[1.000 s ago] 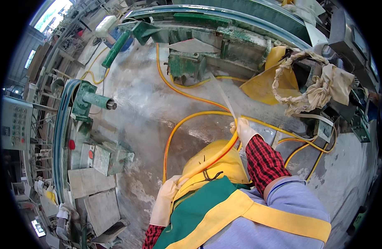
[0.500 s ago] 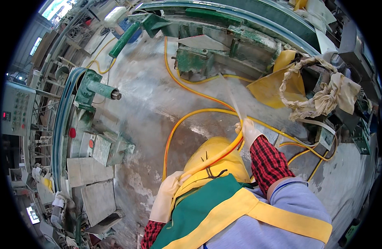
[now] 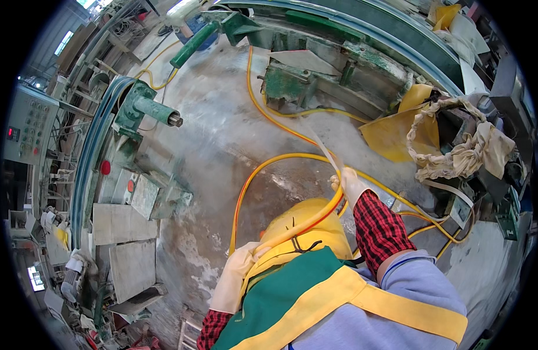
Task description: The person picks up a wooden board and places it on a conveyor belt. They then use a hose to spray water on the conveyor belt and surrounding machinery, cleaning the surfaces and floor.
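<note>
A yellow hose with a red stripe (image 3: 307,223) arcs across my front between my two hands. My right hand (image 3: 352,185), in a pale glove, is closed around the hose near its raised end. From there a whitish, see-through streak (image 3: 324,147), which looks like a water jet, runs forward and left over the floor. My left hand (image 3: 237,277), also gloved, grips the hose lower down, close to my body; its fingers are partly hidden. I wear a yellow and green apron (image 3: 280,286).
More yellow hose (image 3: 263,166) loops over the wet grey floor (image 3: 204,134). A green machine base (image 3: 321,81) stands ahead. To the left are a green shaft (image 3: 155,109), flat slabs (image 3: 132,268) and a control panel (image 3: 32,128). Knotted cloth (image 3: 473,143) hangs at right.
My view has turned a little, so the surroundings sit differently. Both hands keep hold of the hose, and the streak from its end now leans further left.
</note>
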### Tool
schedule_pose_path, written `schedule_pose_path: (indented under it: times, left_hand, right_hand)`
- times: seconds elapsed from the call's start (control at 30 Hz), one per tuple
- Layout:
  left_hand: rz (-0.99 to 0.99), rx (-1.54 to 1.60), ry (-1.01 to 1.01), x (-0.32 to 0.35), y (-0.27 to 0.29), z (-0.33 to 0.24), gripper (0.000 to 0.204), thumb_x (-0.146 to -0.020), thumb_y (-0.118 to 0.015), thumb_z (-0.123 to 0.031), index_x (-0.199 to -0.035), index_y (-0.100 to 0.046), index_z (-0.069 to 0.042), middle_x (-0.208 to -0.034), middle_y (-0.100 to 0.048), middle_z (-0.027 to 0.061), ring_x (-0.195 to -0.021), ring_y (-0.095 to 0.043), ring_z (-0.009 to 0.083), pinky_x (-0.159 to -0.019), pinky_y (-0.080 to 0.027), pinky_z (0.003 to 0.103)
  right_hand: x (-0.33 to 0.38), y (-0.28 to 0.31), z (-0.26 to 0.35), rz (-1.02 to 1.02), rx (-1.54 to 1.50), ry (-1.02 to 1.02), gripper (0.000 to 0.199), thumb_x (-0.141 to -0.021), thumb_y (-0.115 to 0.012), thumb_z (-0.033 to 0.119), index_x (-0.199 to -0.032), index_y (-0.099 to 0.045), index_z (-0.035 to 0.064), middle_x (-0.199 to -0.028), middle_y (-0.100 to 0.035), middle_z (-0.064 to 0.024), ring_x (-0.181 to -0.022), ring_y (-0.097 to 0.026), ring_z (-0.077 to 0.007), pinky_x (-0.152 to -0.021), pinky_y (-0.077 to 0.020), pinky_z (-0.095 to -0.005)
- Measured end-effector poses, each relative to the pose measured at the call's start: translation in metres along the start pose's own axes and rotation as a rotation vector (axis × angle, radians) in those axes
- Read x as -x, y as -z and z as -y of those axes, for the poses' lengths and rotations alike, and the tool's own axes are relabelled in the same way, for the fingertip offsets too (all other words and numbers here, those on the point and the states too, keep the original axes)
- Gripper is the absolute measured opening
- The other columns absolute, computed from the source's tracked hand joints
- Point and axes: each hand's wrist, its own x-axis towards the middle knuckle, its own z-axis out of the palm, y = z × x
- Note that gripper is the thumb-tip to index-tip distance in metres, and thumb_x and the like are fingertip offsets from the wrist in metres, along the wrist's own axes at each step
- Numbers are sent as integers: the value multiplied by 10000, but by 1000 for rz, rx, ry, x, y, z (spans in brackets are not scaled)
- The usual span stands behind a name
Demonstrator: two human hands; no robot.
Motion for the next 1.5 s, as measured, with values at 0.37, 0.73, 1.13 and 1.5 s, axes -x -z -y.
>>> schedule_pose_path:
  times: [0.37,0.73,1.13,1.5]
  left_hand:
    - [91,-201,-75,-6,8,6,281,-960,-521,-87,-1179,-561,84,-1182,-613,160,-1102,-619,208,-870,-515,273]
    - [257,-60,-153,-24,13,8,385,-839,-521,65,-1221,-575,61,-1186,-628,151,-1140,-592,214,-970,-446,298]
    - [173,-88,-96,-22,14,13,293,-883,-568,-3,-1170,-622,22,-1139,-659,140,-1062,-613,222,-931,-462,297]
    - [14,-29,32,-5,18,29,273,-890,-535,21,-1146,-620,64,-1156,-636,154,-1084,-601,237,-963,-475,315]
  right_hand:
    - [7,18,-5,-46,-2,38,283,-942,-412,244,-938,-563,5,-640,-557,-108,-442,-509,-170,-440,-529,-334]
    - [7,82,-46,-202,-413,-42,212,-966,-405,260,-958,-499,70,-649,-502,-65,-455,-469,-129,-423,-460,-279]
    - [58,77,-30,-28,-299,-140,280,-956,-451,291,-1045,-498,29,-772,-553,-115,-494,-471,-118,-431,-463,-245]
    - [8,12,-19,130,153,-37,282,-911,-396,145,-1115,-499,-21,-682,-553,-106,-399,-448,-99,-347,-396,-203]
